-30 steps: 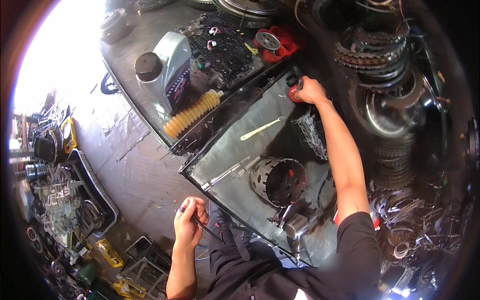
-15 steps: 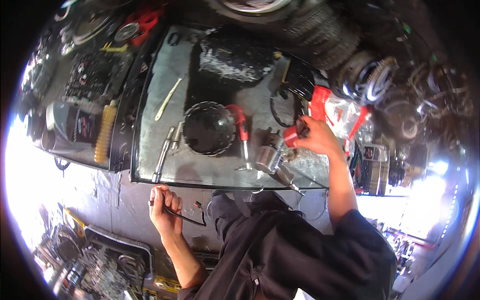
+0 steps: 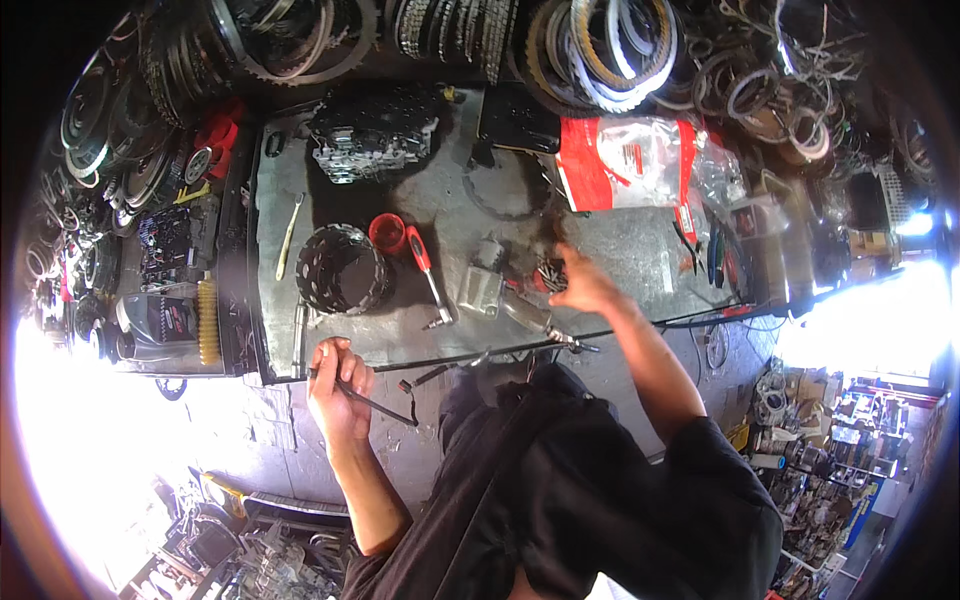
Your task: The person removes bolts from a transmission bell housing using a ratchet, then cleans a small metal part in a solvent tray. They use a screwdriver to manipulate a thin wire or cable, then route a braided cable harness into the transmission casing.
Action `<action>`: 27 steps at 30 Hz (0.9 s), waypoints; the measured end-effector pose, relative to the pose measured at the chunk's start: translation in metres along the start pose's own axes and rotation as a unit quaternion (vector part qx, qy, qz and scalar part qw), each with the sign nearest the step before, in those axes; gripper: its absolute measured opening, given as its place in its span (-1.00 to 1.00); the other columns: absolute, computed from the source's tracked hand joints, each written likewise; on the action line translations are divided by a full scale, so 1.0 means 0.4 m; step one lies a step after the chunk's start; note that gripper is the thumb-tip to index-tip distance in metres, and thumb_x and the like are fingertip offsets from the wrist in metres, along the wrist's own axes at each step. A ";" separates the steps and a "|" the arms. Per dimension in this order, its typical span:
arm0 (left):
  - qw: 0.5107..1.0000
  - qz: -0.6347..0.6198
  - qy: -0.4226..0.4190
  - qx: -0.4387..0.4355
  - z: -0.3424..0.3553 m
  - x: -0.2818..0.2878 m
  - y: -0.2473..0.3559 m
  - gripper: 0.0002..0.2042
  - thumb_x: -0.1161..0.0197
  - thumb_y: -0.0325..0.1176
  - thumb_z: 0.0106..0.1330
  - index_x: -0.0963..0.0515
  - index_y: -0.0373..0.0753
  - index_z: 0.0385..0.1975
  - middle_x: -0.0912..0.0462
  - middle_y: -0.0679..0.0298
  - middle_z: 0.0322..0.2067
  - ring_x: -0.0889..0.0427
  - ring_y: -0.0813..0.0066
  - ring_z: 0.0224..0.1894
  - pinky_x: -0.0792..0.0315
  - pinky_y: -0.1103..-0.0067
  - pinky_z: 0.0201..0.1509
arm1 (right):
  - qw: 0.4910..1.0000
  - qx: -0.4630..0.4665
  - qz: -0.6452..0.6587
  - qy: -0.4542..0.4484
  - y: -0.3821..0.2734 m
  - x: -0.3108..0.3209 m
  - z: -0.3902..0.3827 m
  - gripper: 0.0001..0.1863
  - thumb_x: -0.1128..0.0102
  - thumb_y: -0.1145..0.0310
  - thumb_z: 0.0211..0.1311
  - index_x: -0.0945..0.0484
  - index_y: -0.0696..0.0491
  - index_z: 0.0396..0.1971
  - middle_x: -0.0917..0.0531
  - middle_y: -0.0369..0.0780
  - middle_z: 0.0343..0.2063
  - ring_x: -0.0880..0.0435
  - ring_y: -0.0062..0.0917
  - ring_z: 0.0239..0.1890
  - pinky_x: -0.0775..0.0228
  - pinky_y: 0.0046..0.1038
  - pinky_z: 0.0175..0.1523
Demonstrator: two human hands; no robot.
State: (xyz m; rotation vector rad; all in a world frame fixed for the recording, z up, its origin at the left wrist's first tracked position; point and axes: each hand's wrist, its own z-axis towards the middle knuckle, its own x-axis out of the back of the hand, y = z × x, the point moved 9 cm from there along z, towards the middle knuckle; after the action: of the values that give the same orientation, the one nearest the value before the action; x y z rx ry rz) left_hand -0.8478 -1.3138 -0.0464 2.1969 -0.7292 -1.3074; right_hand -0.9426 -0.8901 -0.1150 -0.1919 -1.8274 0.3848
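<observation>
Your left hand (image 3: 340, 388) clamps a dark cord (image 3: 388, 409).
Your right hand (image 3: 590, 287) is at a red cup (image 3: 541, 282), right of the impact wrench (image 3: 481, 290); its grip I cannot tell.

left hand (image 3: 340, 388) curled, right hand (image 3: 588, 285) outstretched

Room beside right hand (image 3: 588, 285), probable wrench (image 3: 481, 290) leftward

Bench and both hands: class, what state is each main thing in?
Left hand: closed on a dark cord
Right hand: at a small red object, grip unclear
Drum: upright, open-topped
Red cup: upright, open-topped
Ratchet: lying flat
Impact wrench: lying down
Bag: lying down; whether sealed, unclear
Pale tool: lying flat
</observation>
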 end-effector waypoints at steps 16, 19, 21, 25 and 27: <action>1.000 0.016 -0.010 -0.011 -0.027 -0.029 -0.015 -0.83 -0.14 -0.28 0.55 -0.53 -0.26 -0.17 -0.27 0.48 -0.56 -0.16 0.69 -0.59 -0.06 0.64 -0.51 | 0.985 0.150 0.013 -0.082 0.012 -0.001 0.073 -0.55 -0.37 0.46 0.05 -0.59 0.02 0.02 -0.68 -0.13 -0.09 -0.62 -0.11 0.07 -0.50 -0.16 0.16; 1.000 0.020 0.013 -0.003 -0.028 0.003 -0.026 -0.83 -0.13 -0.28 0.56 -0.53 -0.25 -0.18 -0.24 0.48 -0.57 -0.15 0.68 -0.60 -0.04 0.64 -0.52 | 0.979 0.171 -0.004 -0.109 0.006 -0.009 0.078 -0.59 -0.37 0.42 0.08 -0.58 0.04 -0.02 -0.67 -0.12 -0.11 -0.64 -0.09 0.03 -0.51 -0.12 0.11; 0.999 0.024 0.023 0.007 -0.029 0.023 -0.036 -0.83 -0.12 -0.27 0.56 -0.53 -0.22 -0.19 -0.23 0.50 -0.59 -0.11 0.70 -0.62 -0.02 0.64 -0.54 | 0.976 0.182 -0.022 -0.116 0.001 -0.010 0.076 -0.63 -0.34 0.39 0.11 -0.57 0.04 -0.04 -0.66 -0.12 -0.13 -0.65 -0.09 0.00 -0.53 -0.10 0.08; 0.999 0.015 -0.021 0.031 -0.017 0.012 -0.062 -0.82 -0.11 -0.24 0.58 -0.53 -0.21 -0.18 -0.22 0.51 -0.60 -0.09 0.71 -0.63 -0.01 0.64 -0.55 | 0.973 0.203 -0.055 -0.090 0.002 -0.005 0.063 -0.69 -0.25 0.28 0.24 -0.57 -0.01 -0.03 -0.64 -0.16 -0.12 -0.67 -0.12 -0.05 -0.55 -0.12 0.01; 0.999 0.022 -0.011 0.033 -0.018 0.013 -0.070 -0.80 -0.09 -0.25 0.58 -0.53 -0.25 -0.20 -0.20 0.49 -0.59 -0.10 0.69 -0.60 -0.02 0.63 -0.52 | 0.971 0.215 -0.057 -0.084 0.008 -0.006 0.057 -0.69 -0.23 0.29 0.28 -0.57 -0.02 0.01 -0.62 -0.20 -0.09 -0.67 -0.16 -0.04 -0.56 -0.16 0.00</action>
State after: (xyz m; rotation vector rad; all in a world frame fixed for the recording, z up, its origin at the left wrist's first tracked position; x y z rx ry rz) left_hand -0.8335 -1.2956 -0.0643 2.2080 -0.8354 -1.3042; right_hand -0.9640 -0.8917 -0.1239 0.2506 -1.8625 0.7214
